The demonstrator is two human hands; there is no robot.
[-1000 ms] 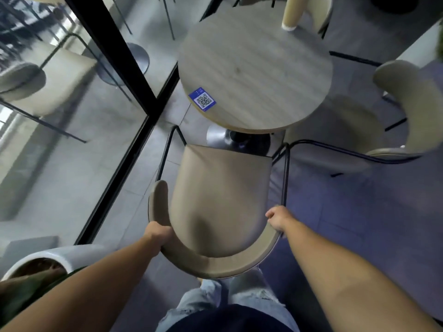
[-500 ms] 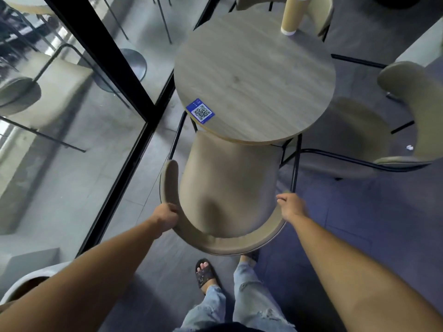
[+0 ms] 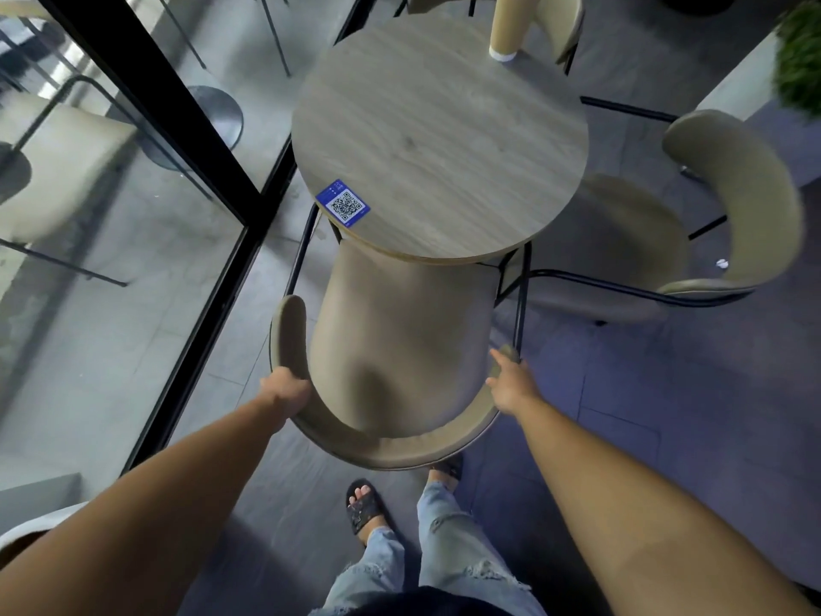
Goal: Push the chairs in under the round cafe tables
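Observation:
A beige chair (image 3: 400,340) with a curved backrest stands straight ahead, the front half of its seat hidden under the round wooden table (image 3: 444,135). My left hand (image 3: 286,389) is closed around the left side of the backrest. On the right end of the backrest lies my right hand (image 3: 511,384), fingers stretched out and apart, touching it without a grip. A second beige chair (image 3: 755,193) stands to the right of the table, its seat only partly under the top. The back of a third chair (image 3: 559,20) shows beyond the table.
A tall paper cup (image 3: 508,24) and a blue QR sticker (image 3: 343,203) sit on the tabletop. A glass wall with a black frame (image 3: 146,82) runs close along the left. A green plant (image 3: 799,60) is at top right. My feet are just behind the chair.
The chair has slid forward, so its seat front went under the tabletop. Both hands travelled with the backrest. My right hand has loosened from a grip to stretched fingers.

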